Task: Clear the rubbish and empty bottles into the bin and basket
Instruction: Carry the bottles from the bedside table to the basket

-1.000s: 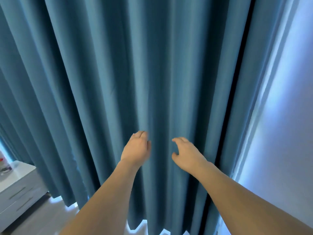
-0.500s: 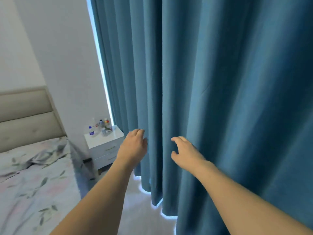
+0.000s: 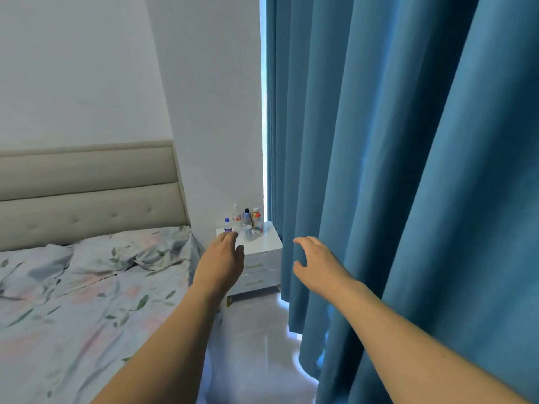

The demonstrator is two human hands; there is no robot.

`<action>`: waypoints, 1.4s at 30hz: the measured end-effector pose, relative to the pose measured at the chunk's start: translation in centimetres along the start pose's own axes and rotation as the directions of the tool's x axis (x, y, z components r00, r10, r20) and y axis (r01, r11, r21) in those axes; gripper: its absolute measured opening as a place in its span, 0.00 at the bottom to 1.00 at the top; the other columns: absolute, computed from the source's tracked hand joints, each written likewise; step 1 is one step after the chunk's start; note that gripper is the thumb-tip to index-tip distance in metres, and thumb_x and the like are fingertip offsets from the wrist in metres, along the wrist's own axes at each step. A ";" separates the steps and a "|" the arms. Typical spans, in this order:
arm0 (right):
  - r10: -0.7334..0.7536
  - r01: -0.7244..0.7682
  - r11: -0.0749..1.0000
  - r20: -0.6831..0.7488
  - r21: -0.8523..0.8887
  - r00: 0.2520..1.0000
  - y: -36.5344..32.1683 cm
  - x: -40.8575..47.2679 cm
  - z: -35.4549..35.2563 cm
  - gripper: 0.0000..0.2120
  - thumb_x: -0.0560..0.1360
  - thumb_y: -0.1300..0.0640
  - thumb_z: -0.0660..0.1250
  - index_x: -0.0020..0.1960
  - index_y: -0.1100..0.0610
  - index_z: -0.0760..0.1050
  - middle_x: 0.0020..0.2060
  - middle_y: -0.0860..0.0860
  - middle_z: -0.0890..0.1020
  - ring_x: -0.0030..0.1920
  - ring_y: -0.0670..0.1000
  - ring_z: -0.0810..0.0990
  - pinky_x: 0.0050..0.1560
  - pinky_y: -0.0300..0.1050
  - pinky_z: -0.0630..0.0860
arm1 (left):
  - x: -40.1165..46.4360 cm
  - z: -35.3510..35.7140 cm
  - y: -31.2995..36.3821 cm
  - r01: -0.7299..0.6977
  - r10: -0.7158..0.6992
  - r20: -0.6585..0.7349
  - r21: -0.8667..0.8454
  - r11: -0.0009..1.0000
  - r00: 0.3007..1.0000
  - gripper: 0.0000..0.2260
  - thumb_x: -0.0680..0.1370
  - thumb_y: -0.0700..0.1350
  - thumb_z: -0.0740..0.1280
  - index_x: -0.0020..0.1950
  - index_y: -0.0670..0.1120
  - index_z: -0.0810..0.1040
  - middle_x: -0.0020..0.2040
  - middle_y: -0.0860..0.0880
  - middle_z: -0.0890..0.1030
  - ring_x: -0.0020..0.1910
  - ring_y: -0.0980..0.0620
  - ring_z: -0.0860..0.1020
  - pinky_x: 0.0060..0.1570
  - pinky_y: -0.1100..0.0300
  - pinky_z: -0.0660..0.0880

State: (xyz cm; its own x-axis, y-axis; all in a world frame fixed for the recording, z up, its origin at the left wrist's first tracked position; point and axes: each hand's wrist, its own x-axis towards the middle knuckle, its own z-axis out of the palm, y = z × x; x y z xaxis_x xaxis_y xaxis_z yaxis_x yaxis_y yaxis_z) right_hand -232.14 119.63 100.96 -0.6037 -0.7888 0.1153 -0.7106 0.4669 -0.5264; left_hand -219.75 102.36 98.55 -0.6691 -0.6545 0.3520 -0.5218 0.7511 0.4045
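- Left hand (image 3: 220, 259) raised at mid-frame, back toward the camera, fingers loosely extended and close together, holding nothing.
- Right hand (image 3: 319, 265) level with it, well apart from the left, fingers curved and spread from the thumb in a wide, empty claw.
- Both forearms bare, reaching forward from the lower edge of the view.
- Cluster of bottles (image 3: 244, 221) upright on the far part of a white nightstand (image 3: 264, 247), in the corner between wall and curtain; a small one with a blue cap at the left, a clear one behind, an orange-capped one at the right.
- Left fingertips overlapping the nightstand's near-left edge in the view, clearly nearer the camera than it; no contact with any bottle.
- Nightstand with two drawers, just beside the bed (image 3: 87, 301).
- Bed with crumpled leaf-print bedding and a beige padded headboard (image 3: 87, 193).
- Blue curtain (image 3: 408, 170) filling the right side, hanging to the pale tiled floor (image 3: 256, 339), a strip of daylight at its left edge.
- Bin and basket: nowhere in sight.
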 end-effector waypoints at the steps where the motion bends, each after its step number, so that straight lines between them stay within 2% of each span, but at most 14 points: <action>1: -0.001 0.001 1.000 0.011 0.008 1.000 0.6 1.8 0.4 0.23 0.78 0.57 0.58 0.73 0.53 0.61 0.71 0.46 0.64 0.59 0.51 0.74 0.59 0.46 0.72 | 1.1 1.0 -0.5 -0.004 0.003 0.022 0.023 1.000 1.000 0.18 0.82 0.47 0.58 0.71 0.44 0.68 0.69 0.46 0.71 0.65 0.46 0.71 0.61 0.55 0.68; 5: -0.009 0.007 0.999 0.048 0.036 0.999 3.4 9.2 2.3 0.24 0.78 0.57 0.59 0.73 0.53 0.61 0.71 0.48 0.65 0.65 0.52 0.70 0.62 0.44 0.70 | 5.7 5.3 -3.0 0.027 -0.033 0.102 0.064 0.998 0.994 0.18 0.81 0.47 0.57 0.71 0.44 0.67 0.69 0.47 0.72 0.65 0.47 0.71 0.60 0.55 0.69; 8: -0.013 0.008 0.998 0.085 0.060 0.996 5.1 14.5 3.5 0.24 0.78 0.58 0.59 0.74 0.53 0.61 0.72 0.48 0.65 0.66 0.53 0.70 0.62 0.46 0.70 | 9.5 7.6 -4.7 0.120 -0.122 0.074 0.030 0.992 0.990 0.19 0.82 0.47 0.58 0.72 0.43 0.67 0.70 0.46 0.70 0.67 0.46 0.70 0.62 0.55 0.67; 12: -0.043 0.030 0.994 0.125 0.102 0.991 6.4 22.7 4.6 0.25 0.78 0.58 0.59 0.74 0.52 0.60 0.72 0.47 0.64 0.65 0.52 0.71 0.62 0.46 0.71 | 16.7 8.8 -6.2 0.155 -0.155 0.002 0.033 0.987 0.988 0.19 0.81 0.46 0.58 0.71 0.43 0.68 0.70 0.46 0.71 0.68 0.47 0.70 0.63 0.56 0.66; 16: -0.087 0.068 0.990 0.162 0.120 0.983 5.9 31.4 6.7 0.25 0.78 0.57 0.60 0.74 0.52 0.61 0.72 0.49 0.66 0.67 0.51 0.69 0.67 0.47 0.70 | 24.0 9.8 -9.3 0.191 -0.190 -0.034 0.026 0.981 0.981 0.18 0.81 0.46 0.58 0.70 0.44 0.69 0.69 0.47 0.72 0.66 0.47 0.71 0.62 0.54 0.68; 20: -0.105 0.077 0.987 0.202 0.142 0.974 5.0 40.2 10.0 0.24 0.78 0.58 0.60 0.73 0.53 0.62 0.71 0.49 0.66 0.68 0.52 0.68 0.64 0.45 0.68 | 31.3 12.2 -13.7 0.212 -0.211 -0.034 0.032 0.977 0.977 0.18 0.82 0.47 0.57 0.71 0.44 0.68 0.70 0.48 0.71 0.67 0.48 0.70 0.61 0.55 0.68; 24: -0.052 0.017 0.983 0.189 0.185 0.981 5.0 48.5 13.3 0.24 0.77 0.58 0.60 0.72 0.52 0.63 0.69 0.50 0.68 0.65 0.52 0.70 0.63 0.46 0.70 | 38.8 15.1 -18.6 0.222 -0.223 0.017 0.033 0.974 0.975 0.18 0.81 0.46 0.59 0.70 0.43 0.69 0.69 0.46 0.72 0.66 0.45 0.72 0.61 0.55 0.68; 28: 0.040 -0.081 0.974 0.191 0.210 0.981 5.2 55.4 15.3 0.22 0.77 0.59 0.60 0.71 0.52 0.66 0.68 0.50 0.68 0.62 0.52 0.72 0.57 0.42 0.71 | 46.4 17.7 -23.0 0.241 -0.242 0.081 0.021 0.970 0.967 0.18 0.81 0.47 0.60 0.70 0.43 0.69 0.69 0.46 0.73 0.64 0.44 0.73 0.65 0.52 0.67; 32: 0.103 -0.139 0.965 0.163 0.222 0.981 6.5 62.1 16.9 0.21 0.78 0.59 0.60 0.70 0.52 0.66 0.68 0.49 0.69 0.62 0.51 0.72 0.54 0.38 0.67 | 54.0 20.4 -24.5 0.284 -0.275 0.093 -0.096 0.954 0.957 0.19 0.81 0.48 0.59 0.72 0.44 0.68 0.71 0.47 0.71 0.68 0.48 0.70 0.65 0.56 0.65; 35: 0.170 -0.207 0.950 0.170 0.235 0.971 8.1 67.0 18.6 0.20 0.78 0.59 0.60 0.70 0.52 0.66 0.66 0.50 0.70 0.63 0.50 0.71 0.54 0.37 0.65 | 59.1 22.9 -25.9 0.310 -0.289 0.133 -0.183 0.933 0.948 0.19 0.81 0.48 0.59 0.72 0.44 0.68 0.71 0.48 0.71 0.68 0.48 0.71 0.66 0.56 0.65; 38: 0.208 -0.255 0.926 0.187 0.279 0.960 9.7 72.3 21.5 0.18 0.77 0.59 0.61 0.67 0.51 0.68 0.64 0.50 0.72 0.59 0.51 0.73 0.53 0.40 0.69 | 64.2 25.4 -27.8 0.314 -0.290 0.141 -0.198 0.929 0.947 0.19 0.81 0.47 0.60 0.71 0.44 0.69 0.70 0.48 0.72 0.68 0.49 0.71 0.67 0.55 0.66; 42: 0.207 -0.292 0.897 0.267 0.332 0.941 11.3 78.7 25.4 0.15 0.77 0.57 0.62 0.63 0.49 0.70 0.59 0.49 0.75 0.54 0.50 0.76 0.55 0.46 0.76 | 69.7 28.0 -31.1 0.317 -0.294 0.182 -0.117 0.941 0.939 0.19 0.81 0.47 0.61 0.71 0.44 0.70 0.69 0.48 0.73 0.66 0.48 0.72 0.66 0.56 0.67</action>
State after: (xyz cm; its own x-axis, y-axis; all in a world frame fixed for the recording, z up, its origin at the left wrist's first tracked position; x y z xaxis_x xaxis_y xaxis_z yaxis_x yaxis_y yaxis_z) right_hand -278.53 52.70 82.68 -0.6193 -0.7522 -0.2253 -0.3412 0.5162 -0.7855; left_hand -264.96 35.86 86.85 -0.5710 -0.8189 0.0583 -0.6411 0.4891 0.5915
